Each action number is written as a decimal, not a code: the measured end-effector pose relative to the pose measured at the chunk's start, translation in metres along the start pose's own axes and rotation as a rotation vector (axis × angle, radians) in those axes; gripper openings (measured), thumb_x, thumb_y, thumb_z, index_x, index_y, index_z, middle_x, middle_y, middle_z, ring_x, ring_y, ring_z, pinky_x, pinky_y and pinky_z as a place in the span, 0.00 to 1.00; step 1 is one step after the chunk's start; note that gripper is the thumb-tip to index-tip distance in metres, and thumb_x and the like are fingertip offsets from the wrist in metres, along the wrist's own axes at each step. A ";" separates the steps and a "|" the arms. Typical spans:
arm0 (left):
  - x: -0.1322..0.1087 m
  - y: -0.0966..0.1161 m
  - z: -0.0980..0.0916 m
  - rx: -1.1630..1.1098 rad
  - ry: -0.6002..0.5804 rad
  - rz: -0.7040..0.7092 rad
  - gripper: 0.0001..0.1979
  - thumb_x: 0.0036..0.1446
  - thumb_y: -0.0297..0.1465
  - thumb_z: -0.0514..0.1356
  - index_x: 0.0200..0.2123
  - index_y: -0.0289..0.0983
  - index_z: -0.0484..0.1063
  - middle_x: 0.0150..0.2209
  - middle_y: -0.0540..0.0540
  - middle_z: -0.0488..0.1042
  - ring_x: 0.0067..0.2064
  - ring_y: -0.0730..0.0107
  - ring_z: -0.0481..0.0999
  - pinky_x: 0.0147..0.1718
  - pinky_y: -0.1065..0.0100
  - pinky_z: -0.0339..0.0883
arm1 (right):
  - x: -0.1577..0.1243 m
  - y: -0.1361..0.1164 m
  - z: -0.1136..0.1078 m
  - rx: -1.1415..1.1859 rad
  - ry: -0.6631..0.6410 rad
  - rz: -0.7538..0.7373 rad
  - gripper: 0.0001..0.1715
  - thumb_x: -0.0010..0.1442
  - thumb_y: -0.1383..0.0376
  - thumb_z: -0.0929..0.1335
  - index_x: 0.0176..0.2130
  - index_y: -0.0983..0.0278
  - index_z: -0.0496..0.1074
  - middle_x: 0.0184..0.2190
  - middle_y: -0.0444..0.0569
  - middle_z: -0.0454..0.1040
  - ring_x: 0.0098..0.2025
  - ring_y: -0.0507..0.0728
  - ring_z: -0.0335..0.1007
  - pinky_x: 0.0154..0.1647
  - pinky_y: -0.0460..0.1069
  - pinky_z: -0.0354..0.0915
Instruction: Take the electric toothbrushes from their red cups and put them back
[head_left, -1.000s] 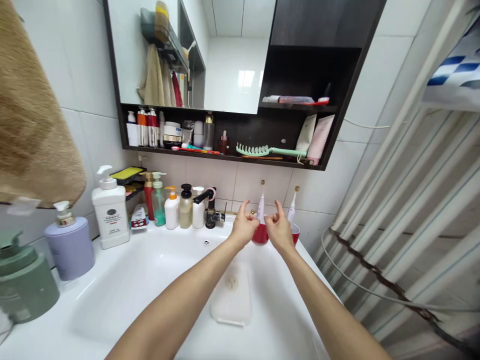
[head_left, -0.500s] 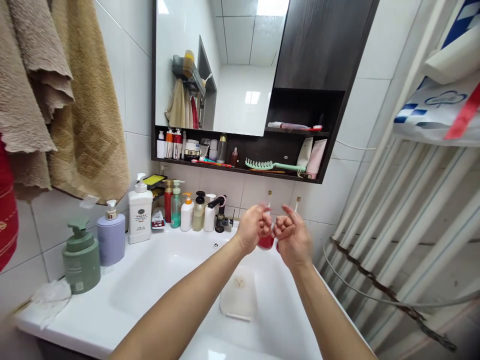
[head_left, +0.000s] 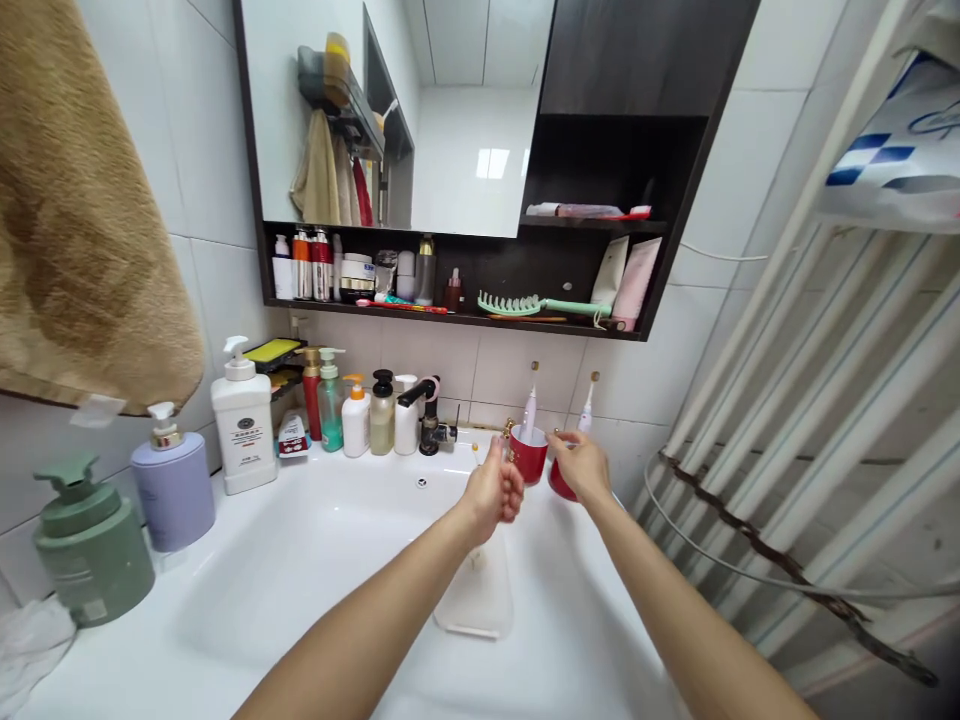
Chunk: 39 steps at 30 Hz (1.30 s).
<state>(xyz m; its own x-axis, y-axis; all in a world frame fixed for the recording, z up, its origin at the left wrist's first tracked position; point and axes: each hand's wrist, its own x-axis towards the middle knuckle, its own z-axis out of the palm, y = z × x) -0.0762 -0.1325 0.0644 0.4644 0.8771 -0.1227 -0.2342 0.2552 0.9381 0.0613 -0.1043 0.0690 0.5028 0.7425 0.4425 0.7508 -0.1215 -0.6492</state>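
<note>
My left hand [head_left: 491,492] hovers over the basin with its fingers curled in and its thumb pointing up. I see nothing in it. My right hand [head_left: 583,468] reaches over the back right corner, fingers stretched toward the gap between two red cups. A red cup [head_left: 529,458] stands to its left with a pale electric toothbrush [head_left: 529,415] upright in it. The other red cup [head_left: 561,484] is partly hidden by my right hand, and a second electric toothbrush [head_left: 586,410] rises behind that hand. Whether my fingertips touch a cup cannot be told.
A white washbasin [head_left: 300,560] holds a translucent tray [head_left: 474,605]. Behind it stands a black faucet [head_left: 429,415], with several pump bottles [head_left: 356,418] to its left. A dark mirror cabinet [head_left: 450,322] hangs above. White radiator pipes [head_left: 757,440] line the right side.
My hands were close together with fingers bent and have drawn apart. The left lowered slightly with its thumb up; the right stretched toward the cups, whose toothbrushes now show more. The view shifted right.
</note>
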 end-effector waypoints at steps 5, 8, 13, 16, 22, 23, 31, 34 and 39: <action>0.003 -0.060 -0.026 0.099 0.043 -0.130 0.24 0.38 0.51 0.43 0.18 0.34 0.57 0.10 0.56 0.55 0.12 0.85 0.51 0.15 0.76 0.40 | 0.035 0.057 0.015 -0.226 -0.035 0.113 0.18 0.38 0.61 0.63 0.33 0.66 0.66 0.36 0.57 0.62 0.39 0.62 0.58 0.32 0.53 0.55; 0.000 -0.076 -0.032 0.135 0.028 -0.165 0.21 0.39 0.49 0.46 0.19 0.34 0.58 0.11 0.55 0.57 0.12 0.84 0.53 0.15 0.76 0.41 | 0.030 0.073 0.014 -0.299 -0.131 0.070 0.14 0.40 0.63 0.61 0.29 0.67 0.67 0.27 0.54 0.65 0.34 0.60 0.61 0.31 0.50 0.55; -0.004 -0.079 -0.032 0.186 0.043 -0.143 0.16 0.42 0.42 0.47 0.18 0.34 0.59 0.12 0.55 0.58 0.13 0.83 0.54 0.15 0.76 0.43 | -0.002 0.078 -0.007 -0.417 -0.172 -0.071 0.15 0.43 0.58 0.58 0.26 0.65 0.66 0.24 0.53 0.64 0.31 0.60 0.62 0.27 0.50 0.56; -0.006 -0.077 -0.029 0.228 0.087 -0.096 0.13 0.42 0.39 0.48 0.18 0.34 0.59 0.13 0.54 0.59 0.14 0.81 0.56 0.15 0.76 0.45 | -0.028 0.076 -0.018 -0.471 -0.168 -0.203 0.14 0.43 0.57 0.58 0.23 0.64 0.66 0.24 0.52 0.64 0.32 0.59 0.61 0.28 0.50 0.56; 0.000 -0.063 -0.023 0.346 0.261 0.091 0.07 0.38 0.33 0.54 0.22 0.35 0.63 0.21 0.51 0.64 0.25 0.76 0.63 0.26 0.73 0.54 | -0.084 0.055 -0.007 -0.355 -0.322 -0.331 0.13 0.44 0.58 0.58 0.24 0.63 0.65 0.29 0.53 0.63 0.38 0.60 0.60 0.32 0.49 0.57; 0.003 -0.061 -0.024 0.365 0.292 0.127 0.07 0.37 0.31 0.55 0.23 0.35 0.63 0.23 0.51 0.65 0.27 0.75 0.63 0.28 0.73 0.54 | -0.093 0.051 -0.001 -0.332 -0.345 -0.349 0.13 0.45 0.58 0.58 0.24 0.63 0.65 0.30 0.53 0.63 0.41 0.60 0.59 0.32 0.49 0.57; 0.025 -0.057 -0.045 0.395 0.455 0.234 0.07 0.35 0.28 0.56 0.23 0.35 0.62 0.21 0.52 0.62 0.29 0.72 0.62 0.32 0.70 0.54 | -0.124 0.024 0.038 -0.247 -0.463 -0.309 0.10 0.47 0.63 0.57 0.27 0.64 0.63 0.41 0.56 0.59 0.42 0.59 0.58 0.30 0.48 0.57; 0.027 -0.049 -0.050 0.349 0.470 0.299 0.06 0.35 0.27 0.57 0.20 0.35 0.61 0.18 0.54 0.59 0.26 0.74 0.61 0.31 0.71 0.54 | -0.123 0.022 0.045 -0.253 -0.478 -0.292 0.10 0.47 0.62 0.57 0.27 0.64 0.63 0.43 0.56 0.57 0.39 0.58 0.61 0.29 0.49 0.56; 0.020 -0.020 -0.057 0.187 0.436 0.421 0.08 0.38 0.28 0.55 0.27 0.36 0.60 0.23 0.53 0.62 0.26 0.79 0.62 0.29 0.75 0.55 | -0.121 0.021 0.053 -0.285 -0.478 -0.279 0.10 0.47 0.62 0.57 0.28 0.63 0.63 0.43 0.55 0.56 0.36 0.57 0.62 0.28 0.49 0.56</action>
<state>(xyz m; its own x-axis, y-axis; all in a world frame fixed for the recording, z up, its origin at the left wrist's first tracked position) -0.1104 -0.0969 0.0243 -0.0351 0.9820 0.1855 -0.1492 -0.1887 0.9706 -0.0062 -0.1616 -0.0308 0.0731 0.9765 0.2026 0.9444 -0.0025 -0.3288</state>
